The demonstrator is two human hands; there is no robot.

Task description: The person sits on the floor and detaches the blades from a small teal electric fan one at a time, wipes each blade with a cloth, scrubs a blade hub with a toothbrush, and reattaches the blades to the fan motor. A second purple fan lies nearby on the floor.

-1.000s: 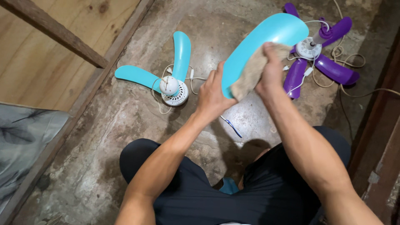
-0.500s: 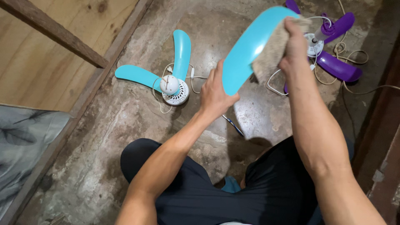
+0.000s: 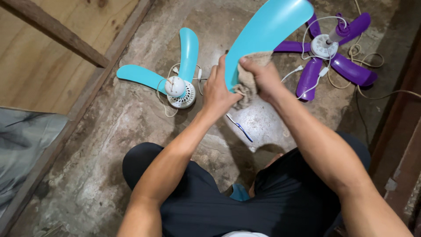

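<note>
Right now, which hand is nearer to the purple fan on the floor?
Right. The right hand, pressing a rag on the detached blue blade, sits just left of the purple fan. The left hand holds the blade's base, farther left.

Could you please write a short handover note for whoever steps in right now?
Left hand grips the base end of the loose blue fan blade, held above the floor. Right hand presses a beige cloth on the blade near that end. A blue fan hub with two blades and a purple fan lie on the concrete floor; a toothbrush lies below the hands. Wiping under way; how much remains cannot be told.
</note>
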